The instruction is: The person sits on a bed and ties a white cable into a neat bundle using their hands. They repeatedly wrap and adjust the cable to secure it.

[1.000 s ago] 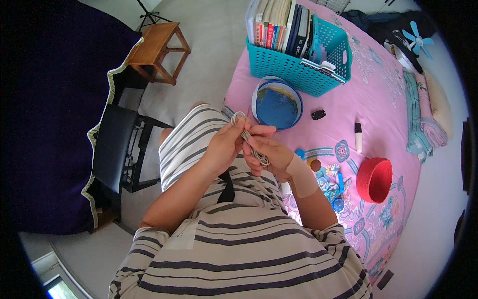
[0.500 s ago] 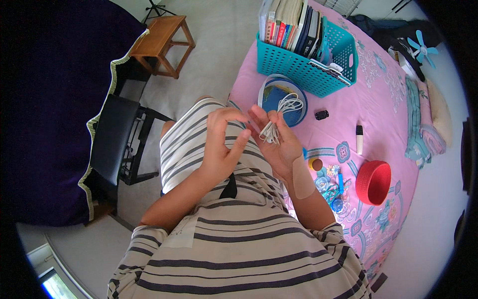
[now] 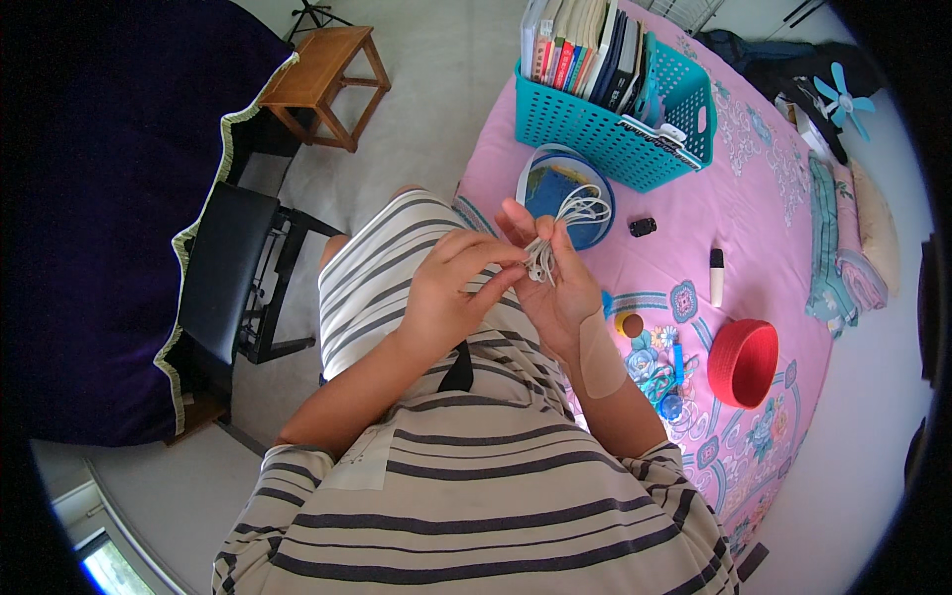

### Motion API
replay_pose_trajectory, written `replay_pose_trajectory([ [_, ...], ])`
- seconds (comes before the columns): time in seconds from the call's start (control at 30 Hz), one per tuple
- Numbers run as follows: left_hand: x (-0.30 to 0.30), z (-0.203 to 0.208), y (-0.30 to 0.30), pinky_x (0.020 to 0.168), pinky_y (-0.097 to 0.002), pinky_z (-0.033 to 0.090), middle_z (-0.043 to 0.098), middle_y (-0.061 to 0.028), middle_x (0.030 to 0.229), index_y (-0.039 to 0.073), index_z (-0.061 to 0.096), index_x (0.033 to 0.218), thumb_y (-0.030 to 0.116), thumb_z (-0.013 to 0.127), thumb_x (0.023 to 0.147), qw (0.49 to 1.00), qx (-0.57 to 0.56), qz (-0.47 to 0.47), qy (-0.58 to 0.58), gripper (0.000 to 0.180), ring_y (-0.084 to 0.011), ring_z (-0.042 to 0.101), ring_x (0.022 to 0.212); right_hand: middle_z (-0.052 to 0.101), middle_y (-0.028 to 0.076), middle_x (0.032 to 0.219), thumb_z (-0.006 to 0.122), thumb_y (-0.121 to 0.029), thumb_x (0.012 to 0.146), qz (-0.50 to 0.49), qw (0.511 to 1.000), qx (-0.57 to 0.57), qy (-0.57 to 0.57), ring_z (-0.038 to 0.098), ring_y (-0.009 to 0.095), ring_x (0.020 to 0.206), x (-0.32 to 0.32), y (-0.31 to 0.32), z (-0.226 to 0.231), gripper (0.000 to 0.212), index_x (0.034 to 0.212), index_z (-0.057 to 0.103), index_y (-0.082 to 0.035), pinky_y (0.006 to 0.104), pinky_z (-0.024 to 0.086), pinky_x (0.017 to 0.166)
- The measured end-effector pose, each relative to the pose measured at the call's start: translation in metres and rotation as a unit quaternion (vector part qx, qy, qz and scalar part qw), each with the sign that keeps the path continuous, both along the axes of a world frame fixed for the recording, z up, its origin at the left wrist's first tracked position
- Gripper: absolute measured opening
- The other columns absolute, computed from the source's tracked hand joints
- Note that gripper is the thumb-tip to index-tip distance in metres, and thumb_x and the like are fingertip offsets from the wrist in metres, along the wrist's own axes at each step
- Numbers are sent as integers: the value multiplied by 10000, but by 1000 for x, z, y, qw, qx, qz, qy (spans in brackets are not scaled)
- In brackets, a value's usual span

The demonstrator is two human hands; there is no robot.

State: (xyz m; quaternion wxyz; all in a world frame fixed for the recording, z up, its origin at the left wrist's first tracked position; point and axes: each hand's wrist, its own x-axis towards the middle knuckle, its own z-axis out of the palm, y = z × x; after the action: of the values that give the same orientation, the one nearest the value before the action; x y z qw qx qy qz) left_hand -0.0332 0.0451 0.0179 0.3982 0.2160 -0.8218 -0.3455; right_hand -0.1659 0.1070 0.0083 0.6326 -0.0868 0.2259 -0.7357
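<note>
The right hand (image 3: 560, 297) grasped a bundled white cable (image 3: 585, 206) between its thumb and fingers, the loops fanning out past the fingertips. The left hand (image 3: 446, 288) came to the bundle from the other side, thumb and fingertips drawn together at its near edge; whether they gripped a strand, one could not tell. The cable was held above the person's lap, its loops showing in front of a round blue tub (image 3: 543, 201). That tub stood on a pink bedspread (image 3: 674, 273), just beside a teal basket (image 3: 565, 124) with books (image 3: 580, 59) upright in its left part. Near the tub lay a small black object (image 3: 643, 227), too small to identify. Farther right were a white bottle (image 3: 716, 286) with a black cap and a red basket (image 3: 727, 367).
</note>
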Motion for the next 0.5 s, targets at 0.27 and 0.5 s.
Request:
replay_pose_trajectory([
  [0.27, -2, -5, -10, 733, -261, 460, 589, -47, 861, 38, 593, 923, 15, 710, 765, 978, 191, 36, 72, 198, -135, 568, 782, 533, 110, 1223, 406, -325, 989, 28, 989, 27, 145, 464, 226, 1184, -5, 1, -1, 272, 853, 480, -101, 410, 367, 1006],
  [0.5, 1, 15, -10, 745, -260, 459, 563, -48, 893, 38, 557, 937, 47, 713, 777, 967, 250, -57, -4, 224, -125, 545, 791, 516, 86, 1201, 419, -315, 990, 9, 987, 28, 158, 462, 175, 1151, 1, -3, -6, 268, 897, 518, -84, 351, 348, 1005],
])
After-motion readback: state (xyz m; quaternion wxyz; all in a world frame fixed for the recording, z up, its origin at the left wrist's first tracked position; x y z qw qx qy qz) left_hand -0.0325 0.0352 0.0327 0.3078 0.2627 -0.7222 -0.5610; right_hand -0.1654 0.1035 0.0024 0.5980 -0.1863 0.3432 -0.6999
